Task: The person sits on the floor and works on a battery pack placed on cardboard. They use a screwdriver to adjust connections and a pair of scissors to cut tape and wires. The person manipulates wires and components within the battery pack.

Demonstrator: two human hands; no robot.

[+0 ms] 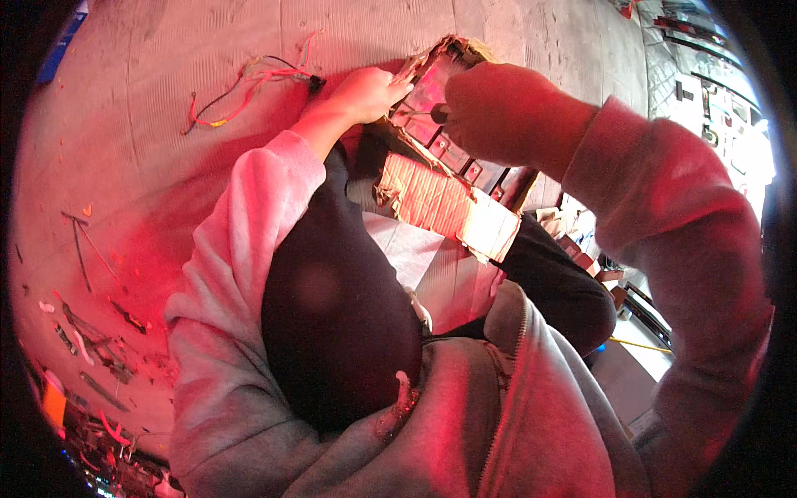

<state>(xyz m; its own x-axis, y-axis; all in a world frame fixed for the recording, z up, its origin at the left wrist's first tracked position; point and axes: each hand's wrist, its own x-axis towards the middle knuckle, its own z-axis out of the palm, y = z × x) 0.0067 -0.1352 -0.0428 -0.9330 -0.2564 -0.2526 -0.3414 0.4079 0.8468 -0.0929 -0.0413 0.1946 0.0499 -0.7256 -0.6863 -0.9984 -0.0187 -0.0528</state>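
Observation:
A long box-shaped pack [453,156] that looks like a battery pack lies slantwise before my knees, its open face showing a row of flat cells with square tabs. Torn brown cardboard [432,197] hangs along its near side. My left hand [369,95] grips the pack's far left edge, fingers closed over the ragged rim. Above the pack, my right hand [502,112] is closed in a fist around a screwdriver [440,114], its thin shaft pointing left toward the cells. Most of the handle is hidden in the fist, and I cannot tell whether the tip touches the pack.
Loose red and black wires [261,75] lie on the floor left of the pack. Scattered tools and scraps [91,332] cover the floor at far left. A white sheet [403,249] lies between my legs. Boxes and parts [581,249] stand at the right.

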